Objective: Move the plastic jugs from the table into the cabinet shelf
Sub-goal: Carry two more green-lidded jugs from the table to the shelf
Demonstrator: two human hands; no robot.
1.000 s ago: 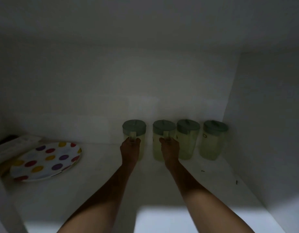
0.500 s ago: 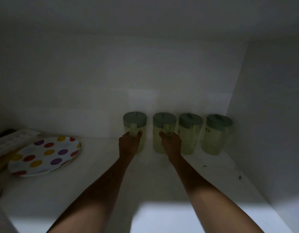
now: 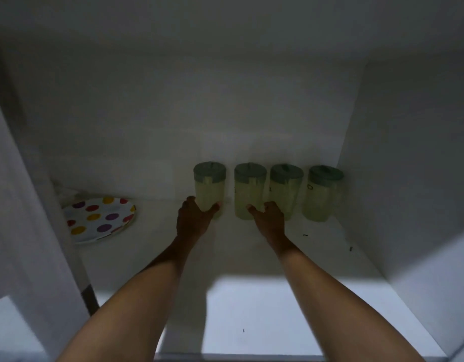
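Note:
Several pale yellow-green plastic jugs with grey-green lids stand in a row at the back of the white cabinet shelf (image 3: 251, 257). My left hand (image 3: 194, 220) cups the lower part of the leftmost jug (image 3: 209, 189), thumb on its left side and a fingertip on its right. My right hand (image 3: 268, 220) rests low in front of the second jug (image 3: 249, 192), fingers apart and touching its base. It also covers part of the third jug (image 3: 285, 192). The fourth jug (image 3: 322, 194) stands untouched near the right wall.
A white plate with coloured dots (image 3: 100, 218) lies at the shelf's left, with a pale object behind it. The cabinet's side walls close in left (image 3: 29, 205) and right (image 3: 408, 178). Small dark specks lie on the shelf floor.
Both hands have slid down from the jug handles to the jugs' bases. The view has shifted, bringing the left cabinet wall into sight.

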